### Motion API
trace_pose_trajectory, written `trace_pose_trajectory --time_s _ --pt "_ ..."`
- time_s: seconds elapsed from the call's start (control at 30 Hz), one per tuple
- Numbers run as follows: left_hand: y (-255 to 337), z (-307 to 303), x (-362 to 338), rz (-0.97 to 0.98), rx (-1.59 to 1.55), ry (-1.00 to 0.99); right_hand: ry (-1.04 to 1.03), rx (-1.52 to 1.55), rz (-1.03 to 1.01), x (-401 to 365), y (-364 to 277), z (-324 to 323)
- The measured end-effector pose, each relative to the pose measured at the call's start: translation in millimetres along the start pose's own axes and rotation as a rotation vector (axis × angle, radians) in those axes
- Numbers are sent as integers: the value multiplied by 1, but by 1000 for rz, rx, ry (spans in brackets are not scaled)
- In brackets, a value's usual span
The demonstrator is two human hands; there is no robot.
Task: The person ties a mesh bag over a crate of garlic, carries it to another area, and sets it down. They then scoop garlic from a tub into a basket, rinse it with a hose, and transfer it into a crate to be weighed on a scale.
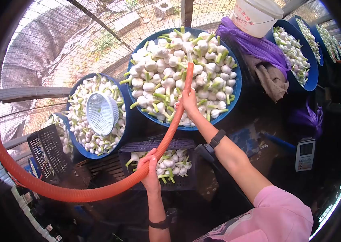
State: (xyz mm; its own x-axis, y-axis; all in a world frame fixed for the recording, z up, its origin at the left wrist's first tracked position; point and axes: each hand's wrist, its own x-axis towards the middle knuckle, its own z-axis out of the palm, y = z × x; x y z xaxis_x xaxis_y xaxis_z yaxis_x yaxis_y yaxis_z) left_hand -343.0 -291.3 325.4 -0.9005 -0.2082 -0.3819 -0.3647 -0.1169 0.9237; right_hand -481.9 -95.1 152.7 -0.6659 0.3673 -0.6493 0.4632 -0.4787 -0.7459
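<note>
An orange ribbed hose (93, 194) sweeps in from the left and up to the middle of the view. My left hand (150, 171) is wrapped round it, above a dark crate (132, 181) that holds garlic bulbs. Farther along, my right hand (189, 103) grips the same hose close to its end. That end lies over a large blue tub (238, 90) heaped with garlic bulbs (160, 52) with cut green stems. What looks like clear water comes out of the hose mouth onto the bulbs. Some of my right fingers are hidden.
Left stands another blue tub (73, 139) of garlic with a white plastic basket (100, 113) on top. More garlic-filled blue tubs (314, 76) line the right. A white bucket (255, 18), purple net bags (255, 44) and a scale display (305, 155) are also there. Wire mesh (49, 48) runs behind.
</note>
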Motion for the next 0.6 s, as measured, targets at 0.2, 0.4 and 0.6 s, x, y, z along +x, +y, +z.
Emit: trace_pose_trajectory --time_s 0.2,0.4,0.6 --pt "0 -24 -18 110 120 -100 -50 -50 6 -36 14 -33" --pt "8 -41 -42 164 147 -31 -118 -65 39 -67 40 -23" --pt "7 -39 -41 143 161 -22 -120 -18 24 -63 46 -29"
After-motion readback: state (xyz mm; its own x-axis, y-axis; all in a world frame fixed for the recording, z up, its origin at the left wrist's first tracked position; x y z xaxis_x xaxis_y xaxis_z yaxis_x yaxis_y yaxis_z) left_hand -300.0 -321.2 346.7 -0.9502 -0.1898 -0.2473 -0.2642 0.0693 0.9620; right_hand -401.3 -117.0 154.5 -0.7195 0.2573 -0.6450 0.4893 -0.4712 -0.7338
